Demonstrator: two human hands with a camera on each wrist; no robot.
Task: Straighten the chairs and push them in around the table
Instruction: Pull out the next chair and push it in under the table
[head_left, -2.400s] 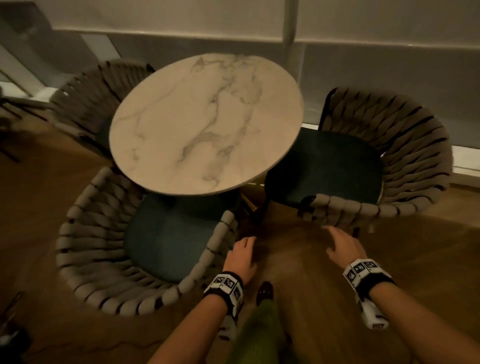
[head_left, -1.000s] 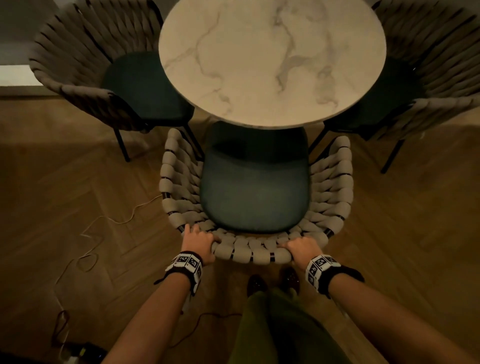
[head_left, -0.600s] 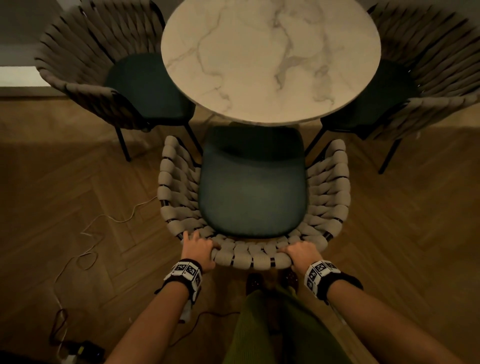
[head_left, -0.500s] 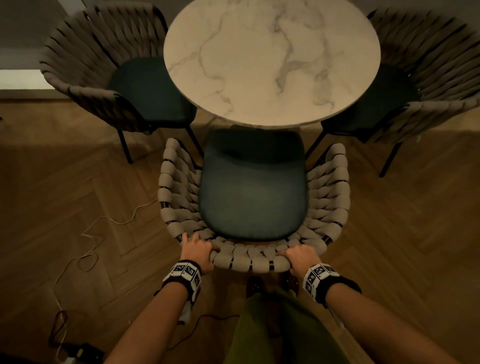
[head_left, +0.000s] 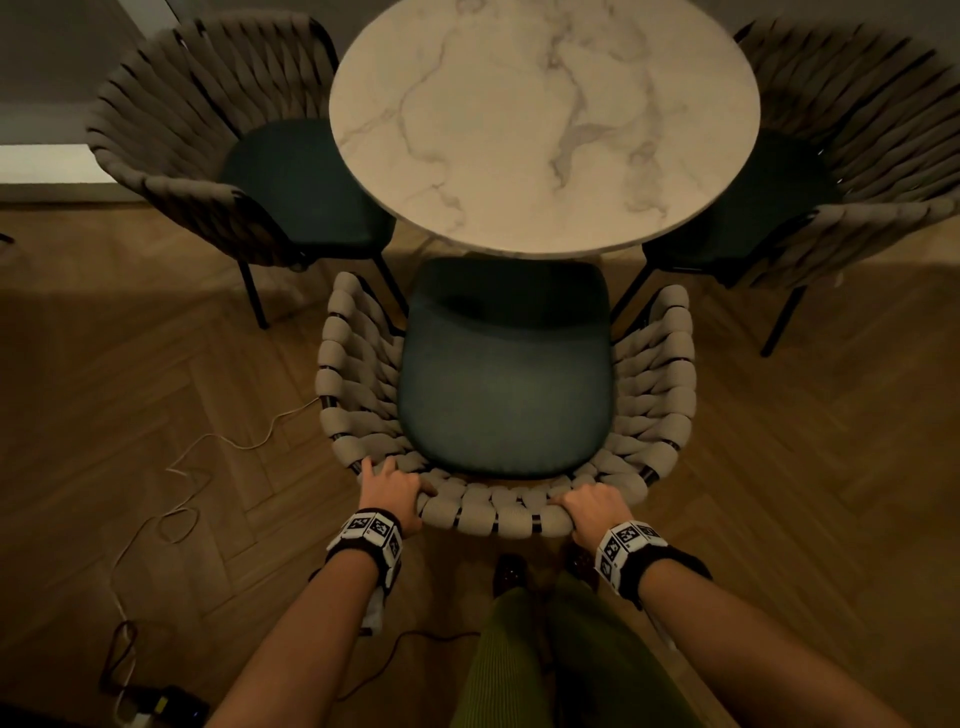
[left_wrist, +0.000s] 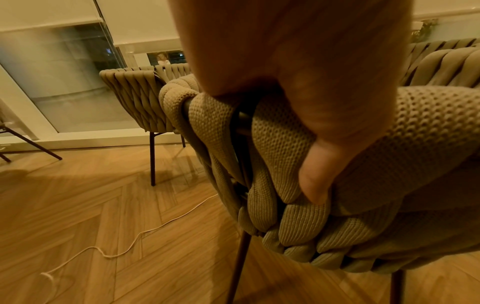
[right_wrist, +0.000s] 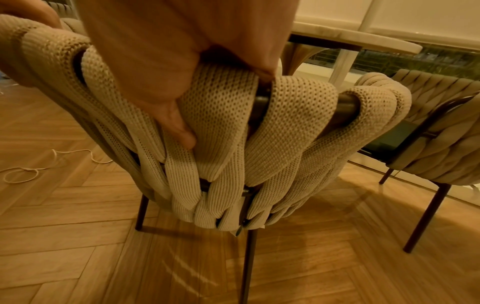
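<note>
- Woven-back chair (head_left: 506, 384), front edge of its green seat just under the round marble table (head_left: 545, 119).
- My left hand (head_left: 390, 491) and right hand (head_left: 592, 509) both clamp its top rail (thumbs behind).
- Two more chairs flank; cord (head_left: 176, 483) on floor.

White marble table (head_left: 545, 124) with grey veins at twelve o'clock; beige woven chair (head_left: 506, 514), dark green seat; brown herringbone floor (head_left: 156, 364).

Right hand (right_wrist: 161, 67) grips the woven chair back (right_wrist: 259, 133), thumb (right_wrist: 179, 127) pressed into the beige weave, above herringbone floor (right_wrist: 78, 246).
</note>
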